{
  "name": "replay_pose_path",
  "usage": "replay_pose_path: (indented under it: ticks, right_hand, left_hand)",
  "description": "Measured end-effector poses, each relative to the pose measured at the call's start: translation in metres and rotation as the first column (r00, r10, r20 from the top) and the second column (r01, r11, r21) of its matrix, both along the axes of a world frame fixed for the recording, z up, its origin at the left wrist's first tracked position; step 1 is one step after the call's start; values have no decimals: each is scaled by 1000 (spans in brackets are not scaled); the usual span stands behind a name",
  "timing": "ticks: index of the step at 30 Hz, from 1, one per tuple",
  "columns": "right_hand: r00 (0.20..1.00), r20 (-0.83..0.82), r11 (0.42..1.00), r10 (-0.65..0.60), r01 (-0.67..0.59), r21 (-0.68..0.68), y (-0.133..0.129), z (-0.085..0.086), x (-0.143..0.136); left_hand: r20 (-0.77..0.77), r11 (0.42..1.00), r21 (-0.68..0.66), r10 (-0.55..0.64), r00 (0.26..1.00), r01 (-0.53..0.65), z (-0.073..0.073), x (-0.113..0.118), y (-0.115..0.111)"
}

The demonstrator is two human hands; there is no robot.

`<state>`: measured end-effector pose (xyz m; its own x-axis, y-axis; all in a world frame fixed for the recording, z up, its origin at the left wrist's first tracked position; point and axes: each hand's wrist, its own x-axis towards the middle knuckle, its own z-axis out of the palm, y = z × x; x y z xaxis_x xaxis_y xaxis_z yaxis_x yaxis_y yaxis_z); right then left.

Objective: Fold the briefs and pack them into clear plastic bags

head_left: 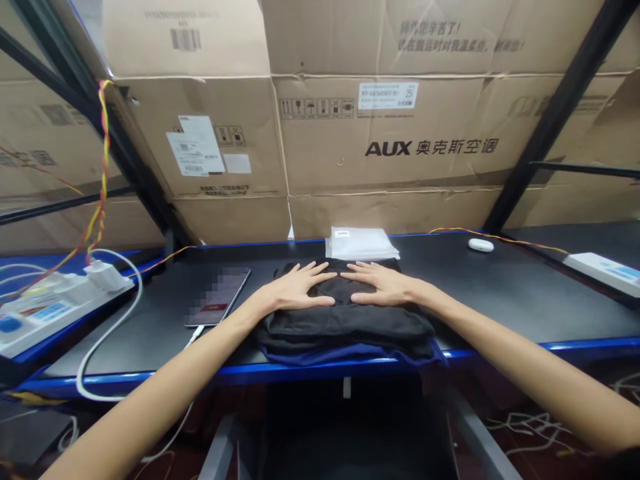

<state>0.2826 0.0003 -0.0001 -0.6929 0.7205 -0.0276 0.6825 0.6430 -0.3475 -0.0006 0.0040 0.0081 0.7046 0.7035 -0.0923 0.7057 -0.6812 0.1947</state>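
A stack of folded black cloth point(345, 327) lies at the front middle of the table, with dark blue fabric point(325, 354) showing along its lower edge. Flat on top of the stack rests my left hand point(297, 288), fingers spread and pointing right. My right hand point(383, 283) lies on the same cloth from the other side, its fingers stretched toward the left. The fingertips of both hands almost meet. Just behind the stack sits a flat pack in white plastic point(361, 243). Whether the cloth is a garment cannot be made out.
Left of the stack lies a phone point(220, 298) on a white charging cable point(83, 367). Power strips stand at the far left point(60, 313) and far right point(607, 272). A small white case point(481, 245) sits at the back right. Cardboard point(390, 180) walls the rear.
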Motion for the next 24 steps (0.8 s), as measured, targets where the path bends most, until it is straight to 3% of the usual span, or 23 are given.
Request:
replay_pose_path:
  ticks: [24]
  right_hand:
    - [999, -50, 1000, 6, -8, -28, 3, -3, 3]
  left_hand:
    - [9, 1000, -8, 4, 1000, -4, 0, 0, 1]
